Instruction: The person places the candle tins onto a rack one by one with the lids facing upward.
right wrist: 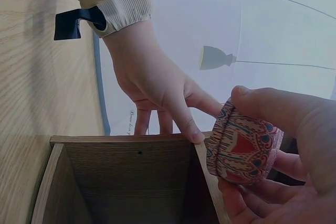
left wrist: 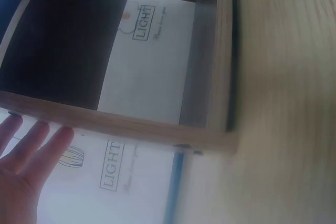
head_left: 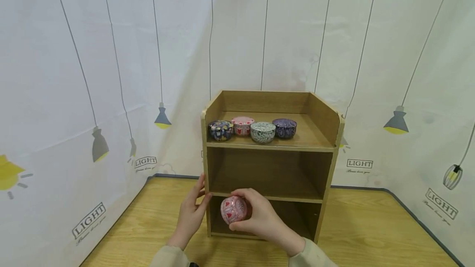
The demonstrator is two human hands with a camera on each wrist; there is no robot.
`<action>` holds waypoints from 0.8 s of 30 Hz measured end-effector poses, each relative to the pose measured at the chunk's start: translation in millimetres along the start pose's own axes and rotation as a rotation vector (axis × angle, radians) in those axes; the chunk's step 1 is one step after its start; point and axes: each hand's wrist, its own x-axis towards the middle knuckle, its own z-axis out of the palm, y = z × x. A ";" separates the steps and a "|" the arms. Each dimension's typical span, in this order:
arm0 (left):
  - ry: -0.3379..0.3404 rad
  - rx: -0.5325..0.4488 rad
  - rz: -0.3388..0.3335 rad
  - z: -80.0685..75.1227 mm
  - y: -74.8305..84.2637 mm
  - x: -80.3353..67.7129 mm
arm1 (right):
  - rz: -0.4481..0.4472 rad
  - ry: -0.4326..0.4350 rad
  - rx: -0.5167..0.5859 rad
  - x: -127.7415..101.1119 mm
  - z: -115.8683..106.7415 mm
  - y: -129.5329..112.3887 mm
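My right hand (head_left: 265, 217) grips a small round pink tin (head_left: 233, 210) with red heart patterns between thumb and fingers. The tin is tilted, in front of the lowest compartment of a wooden shelf unit (head_left: 271, 149). In the right wrist view its patterned side (right wrist: 244, 145) shows close to the shelf's front edge. Against the outside of the shelf's left side panel rests my left hand (head_left: 191, 213), fingers extended, the thumb at the front edge. The left wrist view shows its straight fingers (left wrist: 50, 148) touching that panel.
On the top shelf stand a dark blue floral tin (head_left: 221, 131), a pink tin (head_left: 243, 126), a green-and-white leafy tin (head_left: 263, 132) and a purple tin (head_left: 284, 128). The unit stands on a wood-grain table (head_left: 371, 226), with a lamp-printed white sheet (head_left: 371, 52) behind.
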 end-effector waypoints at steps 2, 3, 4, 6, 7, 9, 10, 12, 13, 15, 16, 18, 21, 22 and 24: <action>0.000 0.003 0.003 0.1 -0.1 0.2 | -0.001 0.003 0.003 0.3 -0.8 -0.6; 0.001 0.003 0.004 0.2 -0.1 0.3 | 0.000 0.003 0.008 0.4 -1.1 -0.9; 0.002 0.004 0.004 0.2 -0.1 0.4 | 0.002 0.004 0.012 0.4 -1.3 -1.2; 0.004 0.002 0.004 0.2 0.0 0.5 | 0.005 0.005 0.022 0.6 -1.7 -1.7; 0.005 0.001 0.004 0.2 0.1 0.5 | 0.006 0.007 0.025 0.9 -1.9 -2.0; 0.006 -0.005 0.001 0.1 0.3 0.6 | 0.004 0.013 0.034 1.5 -2.3 -2.8; 0.007 -0.008 -0.001 0.1 0.4 0.4 | 0.001 0.014 0.038 1.8 -2.6 -3.1; 0.008 -0.010 0.000 0.1 0.4 0.3 | -0.007 0.020 0.042 2.7 -3.2 -3.9; 0.008 -0.011 0.001 0.1 0.3 0.3 | -0.010 0.021 0.042 3.0 -3.7 -4.3; 0.009 -0.007 0.005 0.1 0.1 0.3 | -0.016 0.023 0.043 3.6 -4.8 -5.2; 0.010 -0.005 0.007 0.1 0.0 0.3 | -0.018 0.025 0.041 3.9 -5.4 -5.6; 0.012 -0.003 0.010 0.3 -0.4 0.3 | -0.021 0.030 0.035 4.3 -6.7 -6.4; 0.015 -0.006 0.011 0.7 -1.0 0.2 | -0.024 0.038 0.028 4.5 -8.0 -7.2; 0.015 -0.007 0.012 0.9 -1.2 0.2 | -0.025 0.041 0.026 4.5 -8.3 -7.3; 0.015 -0.010 0.014 1.2 -1.3 -0.2 | -0.022 0.044 0.024 4.3 -8.7 -7.4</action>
